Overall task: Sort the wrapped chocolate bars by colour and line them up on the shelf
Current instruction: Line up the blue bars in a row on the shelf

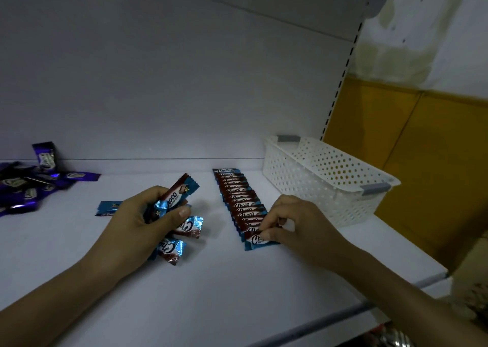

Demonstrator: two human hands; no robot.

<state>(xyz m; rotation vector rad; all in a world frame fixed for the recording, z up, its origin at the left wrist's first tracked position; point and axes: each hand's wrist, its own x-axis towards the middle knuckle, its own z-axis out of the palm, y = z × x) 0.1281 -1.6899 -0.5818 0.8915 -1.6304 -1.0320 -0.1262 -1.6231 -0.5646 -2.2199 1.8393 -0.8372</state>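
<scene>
Risk points at this stage of the sort are listed below.

Current state: the right hand [295, 222] pinches the nearest blue bar [257, 241] between thumb and fingertips at the front end of the blue row [239, 201]. The row runs in overlapping order from the back of the shelf [211, 294] toward its front edge. The left hand [137, 222] is closed round a fanned bundle of blue bars [175, 196]. Two more bars [188, 226] show just under it; whether they are gripped or lie on the shelf cannot be told. One loose blue bar [108, 208] lies behind the left hand. The purple bars [31, 185] lie in an unsorted heap at the far left. A white basket [324, 177] stands just beside the row on its right.

Hazard 1, row displacement: each bar overlaps its neighbour, so a sideways nudge while seating the nearest bar would likely skew several at once.

Hazard 2, dropped stock: the bundle is splayed, and a bar could slip free and knock the row or slide away on its slick wrapper.

Hazard 3, overrun: the row advances toward the front edge. With the bundle yet to be placed, space may run short.

Hazard 4, colour mixing: judged low, since the purple heap lies well apart.
</scene>
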